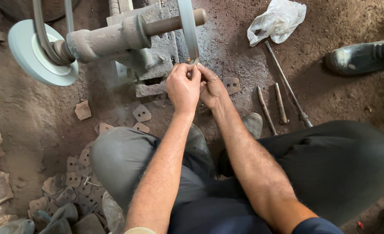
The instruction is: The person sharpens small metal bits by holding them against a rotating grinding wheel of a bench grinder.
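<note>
At the rim of a thin grinding wheel (188,27), both hands pressed together around a small metal piece (195,62), its tip touching the wheel's lower edge, a few orange sparks at the contact. Left hand (183,88) closed in a pinch on the piece from the near side, fingers curled tight; right hand (211,87) closed against it from the right, thumb and fingertips meeting on the same piece. Forearms bare, running down toward the lap, knees in dark trousers spread to either side.

Behind the wheel, a rusty shaft (114,37) mounted on a grimy metal base (150,65), with a wider pale grinding disc (38,54) at its left end and a belt looped over it. Just right of the hands, one flat metal blank (231,85) lying on the dirt floor. Further right, three long rusty rods (281,97) side by side, and beyond them a crumpled clear plastic bag (277,20). At far right, another person's dark boot (362,56). Lower left, beside the left knee, a heap of flat punched blanks (75,184), a few more scattered near the machine base.
</note>
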